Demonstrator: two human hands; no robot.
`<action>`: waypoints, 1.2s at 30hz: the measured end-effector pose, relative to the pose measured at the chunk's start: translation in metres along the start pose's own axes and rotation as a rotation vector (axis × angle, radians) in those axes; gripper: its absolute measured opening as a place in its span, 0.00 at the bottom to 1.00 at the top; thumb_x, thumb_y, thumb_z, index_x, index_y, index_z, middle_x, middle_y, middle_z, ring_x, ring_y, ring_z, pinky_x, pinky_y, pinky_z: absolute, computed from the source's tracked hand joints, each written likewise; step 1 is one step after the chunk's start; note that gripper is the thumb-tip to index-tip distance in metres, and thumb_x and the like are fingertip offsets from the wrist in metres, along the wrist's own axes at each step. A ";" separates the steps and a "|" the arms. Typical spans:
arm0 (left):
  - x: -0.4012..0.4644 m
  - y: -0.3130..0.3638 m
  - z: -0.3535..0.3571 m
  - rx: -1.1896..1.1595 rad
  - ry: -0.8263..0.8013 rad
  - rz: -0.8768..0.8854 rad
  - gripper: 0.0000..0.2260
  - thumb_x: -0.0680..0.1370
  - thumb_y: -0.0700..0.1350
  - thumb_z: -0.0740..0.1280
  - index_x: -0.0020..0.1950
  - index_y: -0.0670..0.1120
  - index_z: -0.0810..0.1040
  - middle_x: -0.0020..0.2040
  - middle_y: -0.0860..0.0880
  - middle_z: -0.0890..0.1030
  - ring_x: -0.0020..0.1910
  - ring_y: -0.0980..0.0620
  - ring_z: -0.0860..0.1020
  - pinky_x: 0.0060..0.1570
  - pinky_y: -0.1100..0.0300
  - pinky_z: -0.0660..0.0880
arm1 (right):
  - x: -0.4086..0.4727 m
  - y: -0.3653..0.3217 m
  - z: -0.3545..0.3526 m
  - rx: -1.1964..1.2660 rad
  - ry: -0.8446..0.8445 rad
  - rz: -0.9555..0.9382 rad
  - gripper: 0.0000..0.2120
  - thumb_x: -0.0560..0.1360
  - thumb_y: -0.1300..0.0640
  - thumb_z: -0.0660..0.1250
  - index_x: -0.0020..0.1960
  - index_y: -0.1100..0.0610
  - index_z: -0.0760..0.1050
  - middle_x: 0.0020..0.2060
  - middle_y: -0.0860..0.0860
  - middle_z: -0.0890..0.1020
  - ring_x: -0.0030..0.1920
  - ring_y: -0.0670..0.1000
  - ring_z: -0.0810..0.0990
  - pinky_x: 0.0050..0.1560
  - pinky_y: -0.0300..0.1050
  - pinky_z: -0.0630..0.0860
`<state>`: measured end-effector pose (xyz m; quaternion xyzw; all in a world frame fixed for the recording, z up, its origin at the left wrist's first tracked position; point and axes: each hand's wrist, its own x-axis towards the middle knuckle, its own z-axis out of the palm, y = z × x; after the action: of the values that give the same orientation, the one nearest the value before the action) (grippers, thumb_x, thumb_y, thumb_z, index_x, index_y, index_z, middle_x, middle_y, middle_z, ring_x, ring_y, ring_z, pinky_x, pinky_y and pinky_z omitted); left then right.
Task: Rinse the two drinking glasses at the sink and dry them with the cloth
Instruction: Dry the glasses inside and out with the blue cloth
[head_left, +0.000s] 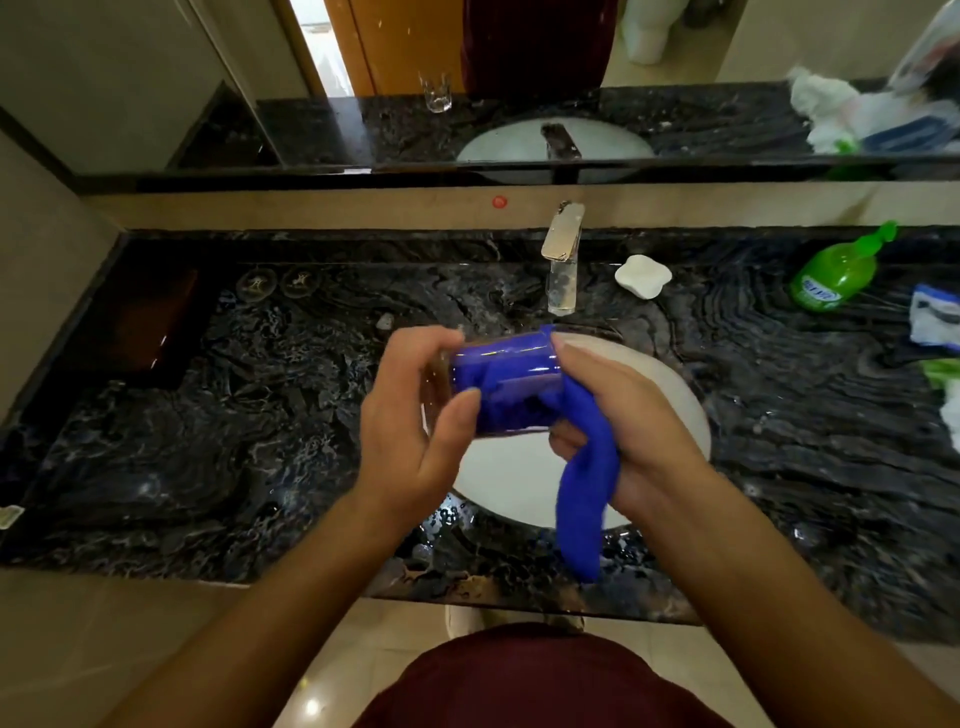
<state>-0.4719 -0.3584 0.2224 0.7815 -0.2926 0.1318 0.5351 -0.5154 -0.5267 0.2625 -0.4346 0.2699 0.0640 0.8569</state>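
Note:
I hold a clear drinking glass (504, 358) on its side above the white sink basin (675, 400). A blue cloth (587, 499) is stuffed into it, and its tail hangs down from the mouth. My left hand (410, 426) grips the glass at its base end, fingers on top and thumb in front. At the mouth end, my right hand (628, 415) holds the cloth, with fingers at the rim. A second clear glass (436, 91) shows upright in the mirror; on the counter itself I only see glints by my left forearm.
A chrome faucet (562, 260) stands behind the basin with no water running. To its right on the dark marble counter (234, 441) are a white soap dish (643, 275), a green pump bottle (831, 275) and a blue-and-white packet (935, 317).

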 end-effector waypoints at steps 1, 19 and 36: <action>-0.001 -0.004 0.000 0.001 0.001 0.026 0.20 0.84 0.60 0.57 0.64 0.45 0.70 0.53 0.56 0.73 0.45 0.54 0.75 0.43 0.58 0.74 | -0.002 -0.002 0.002 0.025 -0.035 0.027 0.08 0.81 0.56 0.64 0.48 0.59 0.78 0.22 0.49 0.74 0.17 0.44 0.68 0.17 0.36 0.64; 0.016 -0.007 -0.002 -0.621 -0.260 -1.017 0.18 0.82 0.60 0.60 0.49 0.47 0.81 0.33 0.45 0.79 0.25 0.52 0.74 0.25 0.65 0.67 | -0.013 -0.023 -0.016 -1.614 -0.567 -0.798 0.15 0.72 0.53 0.62 0.53 0.41 0.84 0.48 0.41 0.87 0.44 0.47 0.85 0.42 0.48 0.81; -0.010 -0.012 0.012 -1.146 -0.529 -1.456 0.22 0.78 0.59 0.57 0.46 0.41 0.78 0.38 0.39 0.77 0.18 0.54 0.67 0.14 0.70 0.60 | 0.019 -0.022 -0.028 -1.568 -0.375 -1.666 0.11 0.79 0.64 0.69 0.52 0.51 0.87 0.61 0.55 0.84 0.52 0.61 0.79 0.49 0.57 0.76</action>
<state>-0.4743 -0.3634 0.2031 0.3960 0.1329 -0.5756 0.7030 -0.5027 -0.5640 0.2546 -0.8732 -0.3449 -0.3070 0.1556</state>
